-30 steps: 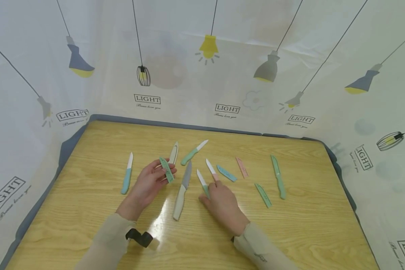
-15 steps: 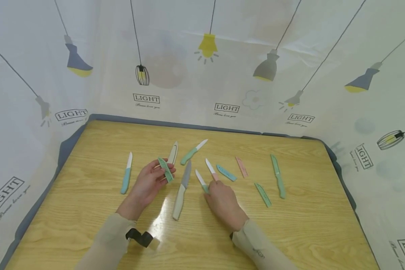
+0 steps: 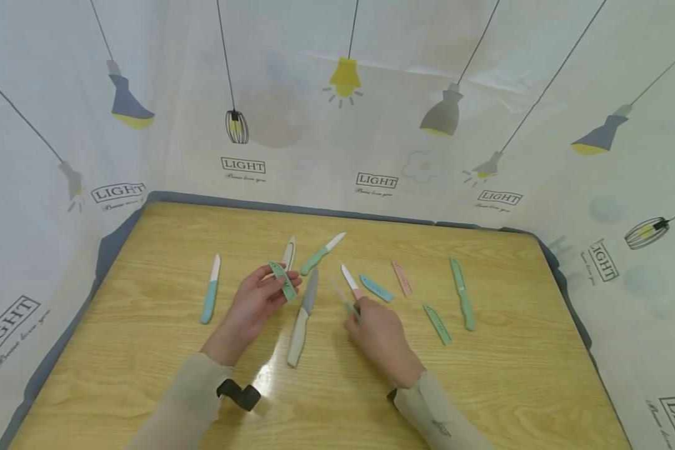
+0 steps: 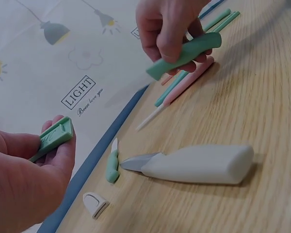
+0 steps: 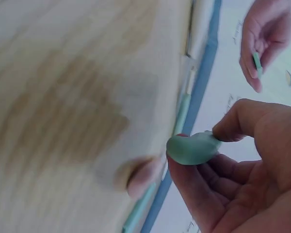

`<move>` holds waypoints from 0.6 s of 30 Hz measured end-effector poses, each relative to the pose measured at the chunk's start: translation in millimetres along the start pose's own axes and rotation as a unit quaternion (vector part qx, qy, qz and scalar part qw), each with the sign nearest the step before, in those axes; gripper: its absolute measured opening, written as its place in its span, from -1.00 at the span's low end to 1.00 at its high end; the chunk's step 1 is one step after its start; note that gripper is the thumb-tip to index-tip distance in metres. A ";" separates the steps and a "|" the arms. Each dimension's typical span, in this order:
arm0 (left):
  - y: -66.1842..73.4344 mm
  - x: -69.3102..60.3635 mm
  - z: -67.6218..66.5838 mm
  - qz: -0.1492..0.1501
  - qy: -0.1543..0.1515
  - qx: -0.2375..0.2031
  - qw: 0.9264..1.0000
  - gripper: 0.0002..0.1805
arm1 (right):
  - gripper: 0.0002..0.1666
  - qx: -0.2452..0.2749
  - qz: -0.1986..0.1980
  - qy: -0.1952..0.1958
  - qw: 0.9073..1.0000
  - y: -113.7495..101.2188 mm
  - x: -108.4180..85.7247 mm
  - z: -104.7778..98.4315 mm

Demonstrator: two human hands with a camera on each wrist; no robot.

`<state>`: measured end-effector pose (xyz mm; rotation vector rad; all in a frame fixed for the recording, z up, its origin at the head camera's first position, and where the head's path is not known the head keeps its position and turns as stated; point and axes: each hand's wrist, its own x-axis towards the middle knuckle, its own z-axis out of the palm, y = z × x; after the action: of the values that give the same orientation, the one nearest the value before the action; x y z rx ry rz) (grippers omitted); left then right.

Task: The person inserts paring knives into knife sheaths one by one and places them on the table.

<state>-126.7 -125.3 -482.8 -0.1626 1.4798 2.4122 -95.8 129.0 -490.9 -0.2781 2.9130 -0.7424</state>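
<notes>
Left wrist, green-handled knife (image 4: 193, 52) between right fingers (image 4: 170, 44), sheath (image 4: 56, 139) in left fingers (image 4: 64, 156)

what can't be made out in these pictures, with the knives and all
Head view: most of the green knife handle, hidden by the right hand.
Head view: the outline of that knife's blade, lost to blur.
Head view: the lower end of the cream sheath, behind the left hand.
Left wrist view: the right hand's upper part, cut off by the top edge.
</notes>
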 end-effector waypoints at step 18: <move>-0.5 6.0 28.1 0.007 0.007 -0.021 1.000 -0.55 | -0.81 0.122 -0.088 0.028 0.988 9.6 -18.4 -28.1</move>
<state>-130.4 -99.0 -471.9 -0.1793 1.4429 2.4596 -83.8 154.1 -469.7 -0.5000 2.8344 -1.1388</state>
